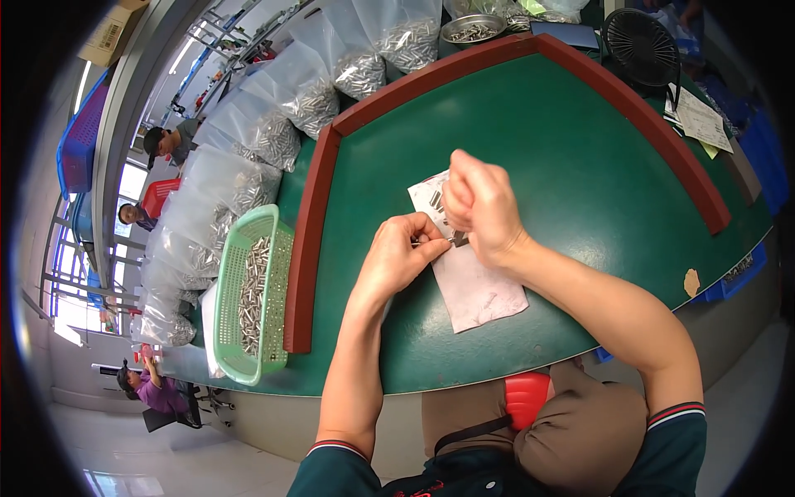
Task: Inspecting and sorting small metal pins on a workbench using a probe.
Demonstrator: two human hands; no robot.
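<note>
Over the middle of the green table [571,166], my left hand [396,257] pinches a small metal pin [416,243] between thumb and forefinger. My right hand [487,207] is closed in a fist just right of it. A dark, flat-ended piece [460,238] shows below that fist, close to the left fingertips; most of whatever the right hand grips is hidden. Beneath both hands lies a smudged whitish cloth or sheet [482,294]. Several small metal pins [437,200] rest on its far part, partly covered by the right hand.
A dark red wooden border [310,248] frames the work area. Left of it stands a green basket [272,331] of metal pins, beside clear bags [273,137] of metal parts. At the back are a metal bowl [474,21] and black fan [642,45]. Other people sit farther left.
</note>
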